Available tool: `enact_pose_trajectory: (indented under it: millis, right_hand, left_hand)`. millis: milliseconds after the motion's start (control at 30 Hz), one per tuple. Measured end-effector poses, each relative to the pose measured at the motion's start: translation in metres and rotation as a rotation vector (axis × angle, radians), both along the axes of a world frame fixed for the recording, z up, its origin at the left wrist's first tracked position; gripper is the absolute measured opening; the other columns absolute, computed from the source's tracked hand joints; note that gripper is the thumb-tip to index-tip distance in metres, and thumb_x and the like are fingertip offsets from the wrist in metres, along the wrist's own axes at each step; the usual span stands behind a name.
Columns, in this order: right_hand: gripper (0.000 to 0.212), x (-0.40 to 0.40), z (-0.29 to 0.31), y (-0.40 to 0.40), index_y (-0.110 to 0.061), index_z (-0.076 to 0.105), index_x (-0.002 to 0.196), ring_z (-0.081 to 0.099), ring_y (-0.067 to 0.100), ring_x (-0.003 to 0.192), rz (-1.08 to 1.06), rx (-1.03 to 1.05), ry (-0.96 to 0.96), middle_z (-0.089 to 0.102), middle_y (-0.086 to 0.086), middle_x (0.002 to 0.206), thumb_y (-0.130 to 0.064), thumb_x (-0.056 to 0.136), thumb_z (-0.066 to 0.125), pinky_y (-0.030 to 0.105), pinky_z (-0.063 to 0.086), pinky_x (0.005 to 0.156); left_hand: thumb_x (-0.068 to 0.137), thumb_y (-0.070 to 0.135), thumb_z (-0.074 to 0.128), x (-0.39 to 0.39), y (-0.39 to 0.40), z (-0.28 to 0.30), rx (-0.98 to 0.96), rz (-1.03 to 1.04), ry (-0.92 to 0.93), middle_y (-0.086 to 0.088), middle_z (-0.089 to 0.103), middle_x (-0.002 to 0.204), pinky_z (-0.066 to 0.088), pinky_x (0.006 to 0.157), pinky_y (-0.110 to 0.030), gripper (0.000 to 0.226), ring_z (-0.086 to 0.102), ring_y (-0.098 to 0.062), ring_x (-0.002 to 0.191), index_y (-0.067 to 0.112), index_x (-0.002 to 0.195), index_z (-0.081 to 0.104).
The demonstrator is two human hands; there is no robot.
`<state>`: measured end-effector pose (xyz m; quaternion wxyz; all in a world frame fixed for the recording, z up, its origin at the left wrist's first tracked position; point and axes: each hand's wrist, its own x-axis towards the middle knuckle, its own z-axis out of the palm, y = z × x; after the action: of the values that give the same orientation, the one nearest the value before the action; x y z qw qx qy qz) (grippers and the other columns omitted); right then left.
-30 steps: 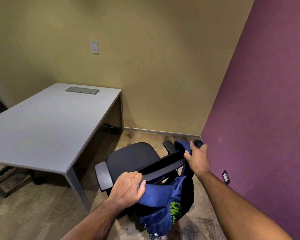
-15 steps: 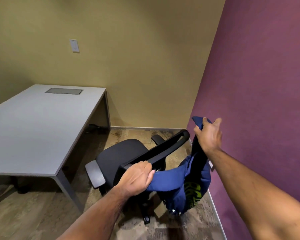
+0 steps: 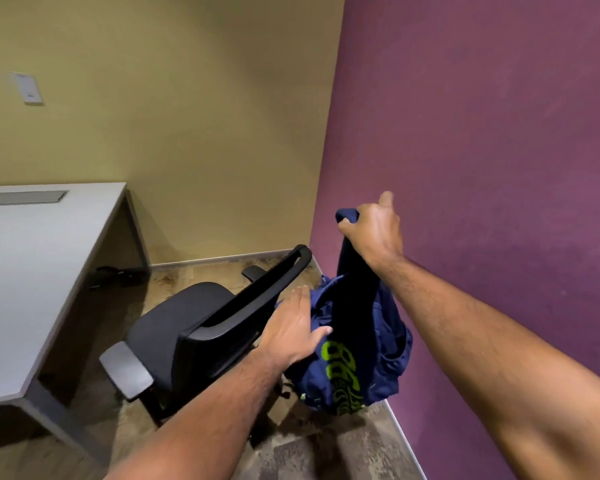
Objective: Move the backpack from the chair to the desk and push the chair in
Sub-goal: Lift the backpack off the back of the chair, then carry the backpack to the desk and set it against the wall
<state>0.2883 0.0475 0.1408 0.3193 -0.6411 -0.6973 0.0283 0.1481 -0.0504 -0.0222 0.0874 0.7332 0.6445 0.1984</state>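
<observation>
a navy blue backpack (image 3: 357,344) with bright green lettering down its front hangs in the air behind the chair's backrest, close to a purple wall (image 3: 482,133). it is off the chair seat and well apart from the table. the right hand (image 3: 373,230) is raised above it, its fingers (image 3: 347,225) curled tight around the top loop of a dark strap, so the bag dangles from that grip with the strap running straight down. the left hand (image 3: 291,329) lies flat against the side of the bag, fingers spread fairly wide and not gripping, with the thumb resting on the blue cloth just above the green print. both forearms are bare and reach in from the bottom of the view.

just left of the bag stands a black office chair (image 3: 187,323), turned at an angle, its curved backrest rim between the left hand and the seat. the seat is bare. a grey padded armrest (image 3: 127,372) sticks out toward the viewer on the left, and a second one shows beyond the seat.

further left is the pale grey table (image 3: 25,289), with a grey rectangular panel (image 3: 21,197) set into its far end. the chair stands apart from the table edge, not tucked under it.

behind everything is a mustard yellow wall (image 3: 187,116) carrying a small white wall plate (image 3: 28,88). the floor (image 3: 298,455) is mottled brown and grey.
</observation>
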Motion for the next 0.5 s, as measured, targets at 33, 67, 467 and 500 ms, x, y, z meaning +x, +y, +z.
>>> enact_pose_trajectory:
  millis: [33, 67, 467, 500]
  right_hand:
    - [0.031, 0.002, 0.004, -0.002, -0.005, 0.061, 0.071, 0.053, 0.031, 0.072, 0.004, 0.007, -0.003, 0.038, 0.009, 0.112, -0.032, 0.085, 0.069, 0.031, 0.04, 0.053]
    - [0.031, 0.006, 0.007, -0.004, -0.004, 0.063, 0.072, 0.053, 0.031, 0.072, -0.002, 0.01, -0.008, 0.039, 0.009, 0.111, -0.033, 0.084, 0.069, 0.032, 0.042, 0.056]
    - [0.065, 0.089, -0.03, -0.004, -0.014, 0.061, 0.132, 0.057, 0.035, 0.113, 0.233, -0.598, -0.382, 0.045, 0.017, 0.146, -0.066, 0.096, 0.047, 0.043, 0.046, 0.1]
    - [0.068, 0.095, -0.038, -0.01, -0.018, 0.062, 0.134, 0.057, 0.029, 0.118, 0.33, -0.707, -0.37, 0.055, 0.012, 0.142, -0.07, 0.093, 0.046, 0.043, 0.044, 0.106]
  left_hand:
    - [0.086, 0.06, 0.063, -0.001, 0.003, 0.002, -0.01, 0.042, -0.033, -0.011, 0.05, 0.142, 0.041, 0.108, -0.038, 0.083, 0.046, -0.028, 0.133, 0.008, 0.145, 0.038]
    - [0.086, 0.055, 0.066, -0.001, 0.007, 0.005, -0.012, 0.076, -0.042, -0.011, 0.056, 0.135, 0.045, 0.101, -0.039, 0.074, 0.051, -0.03, 0.127, 0.009, 0.139, 0.043]
    - [0.079, 0.007, 0.05, 0.031, 0.029, 0.031, 0.003, -0.088, 0.027, -0.019, 0.069, 0.095, 0.052, 0.077, -0.05, 0.016, 0.064, -0.043, 0.092, 0.008, 0.09, 0.061]
    - [0.079, 0.006, 0.05, 0.032, 0.03, 0.03, 0.013, -0.103, 0.028, -0.021, 0.069, 0.093, 0.051, 0.076, -0.05, 0.015, 0.063, -0.044, 0.09, 0.006, 0.089, 0.061]
